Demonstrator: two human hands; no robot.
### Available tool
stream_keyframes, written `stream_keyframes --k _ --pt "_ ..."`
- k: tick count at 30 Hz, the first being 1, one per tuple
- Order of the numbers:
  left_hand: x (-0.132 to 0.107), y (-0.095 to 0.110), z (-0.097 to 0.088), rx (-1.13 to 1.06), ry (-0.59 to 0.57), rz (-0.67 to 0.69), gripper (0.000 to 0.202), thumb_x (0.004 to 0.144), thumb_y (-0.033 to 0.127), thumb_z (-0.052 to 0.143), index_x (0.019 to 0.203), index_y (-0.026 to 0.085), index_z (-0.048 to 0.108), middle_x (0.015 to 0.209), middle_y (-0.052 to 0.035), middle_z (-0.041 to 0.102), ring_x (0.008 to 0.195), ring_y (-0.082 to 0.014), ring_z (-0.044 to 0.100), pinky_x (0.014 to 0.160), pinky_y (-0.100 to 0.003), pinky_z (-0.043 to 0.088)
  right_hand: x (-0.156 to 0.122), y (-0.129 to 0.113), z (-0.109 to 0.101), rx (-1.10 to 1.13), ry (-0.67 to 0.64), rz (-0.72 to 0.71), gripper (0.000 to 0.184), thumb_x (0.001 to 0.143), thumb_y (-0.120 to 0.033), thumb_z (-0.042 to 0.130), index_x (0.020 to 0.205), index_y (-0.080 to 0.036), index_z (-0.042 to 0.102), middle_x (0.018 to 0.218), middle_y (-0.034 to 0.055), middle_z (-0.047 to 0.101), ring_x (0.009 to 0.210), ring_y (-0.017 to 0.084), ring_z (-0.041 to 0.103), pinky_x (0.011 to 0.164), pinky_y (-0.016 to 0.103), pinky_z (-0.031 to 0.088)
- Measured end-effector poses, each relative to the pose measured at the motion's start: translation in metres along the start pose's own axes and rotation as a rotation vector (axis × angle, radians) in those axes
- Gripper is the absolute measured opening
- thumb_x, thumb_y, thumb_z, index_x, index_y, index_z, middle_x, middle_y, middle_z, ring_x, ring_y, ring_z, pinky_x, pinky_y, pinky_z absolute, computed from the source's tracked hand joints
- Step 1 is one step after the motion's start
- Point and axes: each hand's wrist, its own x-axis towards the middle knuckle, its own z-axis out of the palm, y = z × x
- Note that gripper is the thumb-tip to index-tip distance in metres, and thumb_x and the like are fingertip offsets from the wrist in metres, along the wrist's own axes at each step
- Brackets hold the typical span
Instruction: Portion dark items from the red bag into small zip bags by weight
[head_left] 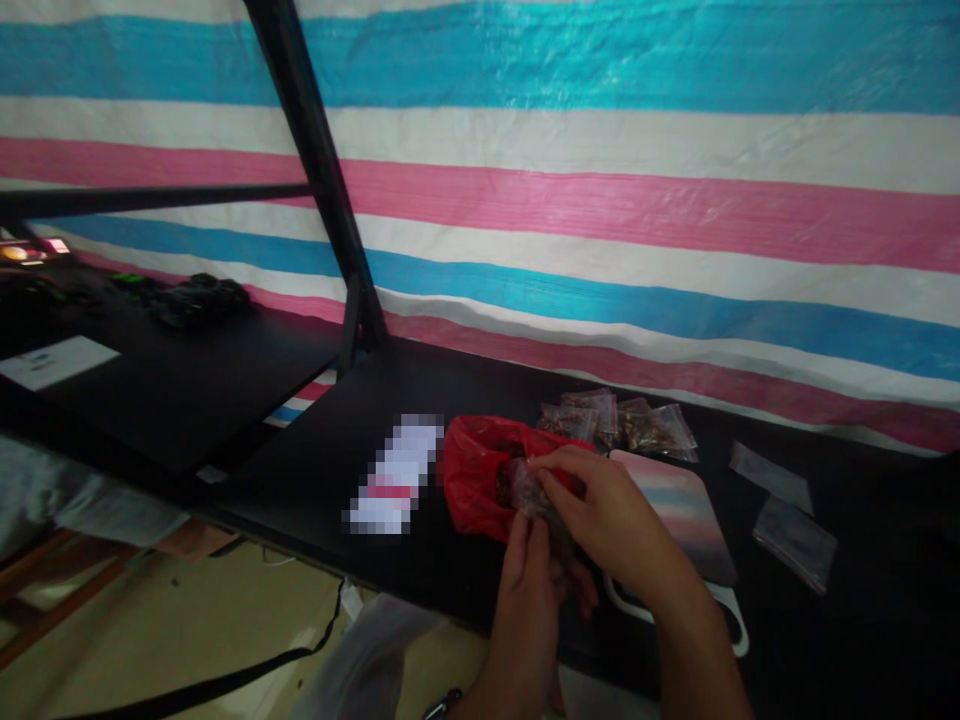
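Both hands are together at a red plastic bag lying open on the black table. Between them is a small clear plastic bag, its contents too blurred to make out. My left hand grips it from below. From the right, my right hand pinches its upper part with thumb and fingers. Dark brown bits show inside the red bag. Just right of it lies a scale with a shiny plate and white body, partly hidden by my right forearm.
Several small zip bags with brownish contents lie behind the scale. Flat clear bags lie at the right. A blurred-out paper is left of the red bag. A black metal post rises at the back, before a striped sheet.
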Motion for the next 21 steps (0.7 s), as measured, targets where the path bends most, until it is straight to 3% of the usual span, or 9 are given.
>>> stream_keyframes --k 7,14,16,19,21 --pt "0.005 -0.005 -0.005 0.128 -0.073 0.038 0.083 0.087 0.066 0.072 0.146 0.018 0.039 0.054 0.0077 0.061 0.041 -0.0137 0.056 0.047 -0.021 0.035 0.001 0.001 0.002 -0.054 -0.048 0.019 0.028 0.099 -0.018 0.055 0.1 -0.023 0.083 0.112 0.0069 0.082 0.107 0.026 0.073 0.098 0.041 0.051" --pt "-0.004 0.008 0.004 0.243 -0.087 0.02 0.099 0.083 0.077 0.068 0.154 0.016 0.036 0.049 0.0093 0.055 0.04 -0.0169 0.056 0.048 -0.024 0.038 0.0 0.003 -0.002 -0.022 0.005 0.017 0.026 0.097 -0.021 0.058 0.098 -0.024 0.083 0.108 0.007 0.083 0.106 0.026 0.075 0.097 0.04 0.053" --pt "-0.006 0.011 0.005 0.267 -0.098 0.036 0.096 0.084 0.076 0.067 0.153 0.016 0.037 0.055 0.0078 0.058 0.044 -0.0166 0.057 0.05 -0.025 0.041 -0.001 0.003 -0.006 0.031 0.019 0.047 0.024 0.097 -0.025 0.059 0.101 -0.023 0.083 0.107 0.0073 0.083 0.1 0.025 0.076 0.088 0.037 0.056" --pt "-0.009 0.012 0.003 0.302 -0.096 0.111 0.081 0.089 0.07 0.068 0.149 0.021 0.043 0.073 0.0028 0.065 0.052 -0.0129 0.056 0.052 -0.024 0.044 -0.004 0.002 -0.014 0.189 0.007 0.128 0.033 0.097 -0.039 0.061 0.122 -0.024 0.077 0.102 0.0056 0.083 0.077 0.022 0.075 0.063 0.032 0.055" --pt "-0.01 0.011 0.001 0.341 -0.093 0.169 0.068 0.094 0.064 0.066 0.146 0.023 0.049 0.079 0.0024 0.064 0.053 -0.0106 0.052 0.051 -0.022 0.041 -0.006 0.001 -0.02 0.256 0.042 0.131 0.042 0.095 -0.044 0.064 0.131 -0.024 0.073 0.098 0.0042 0.082 0.073 0.021 0.073 0.061 0.03 0.055"
